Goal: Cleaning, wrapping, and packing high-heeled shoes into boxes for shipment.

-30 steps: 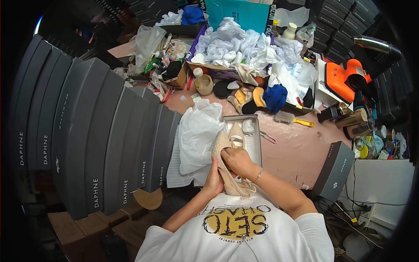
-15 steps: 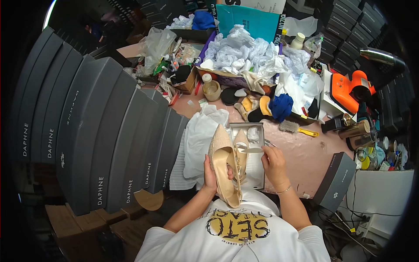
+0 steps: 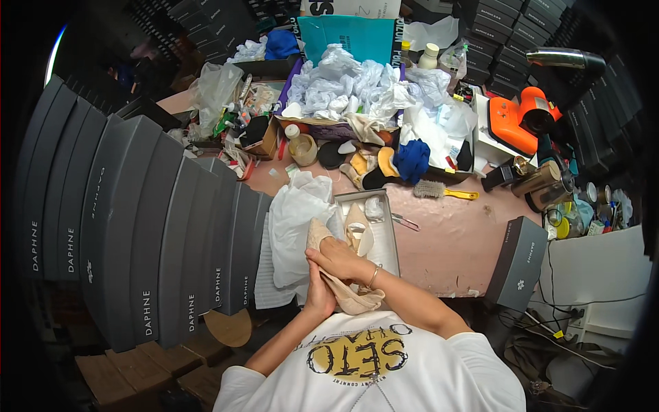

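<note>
Held shoe [image 3: 351, 298] beige; shirt [image 3: 439, 374] white, print [image 3: 358, 357] black and yellow. Table [image 3: 439, 247] pink. Left boxes [image 3: 123, 220] dark grey. Far flap [image 3: 350, 40] teal, cloth [image 3: 412, 161] blue. Right: orange machine [image 3: 511, 125].

A pink-topped bench [image 3: 446, 240] fills the middle of the frame. At centre sit an open shoebox [image 3: 393, 237] and a sheet of white tissue paper [image 3: 292, 223]. A yellow-handled brush [image 3: 432, 190] lies at centre right; at upper centre stand a white-capped bottle [image 3: 301, 147] and a purple-edged carton [image 3: 329, 132].
</note>
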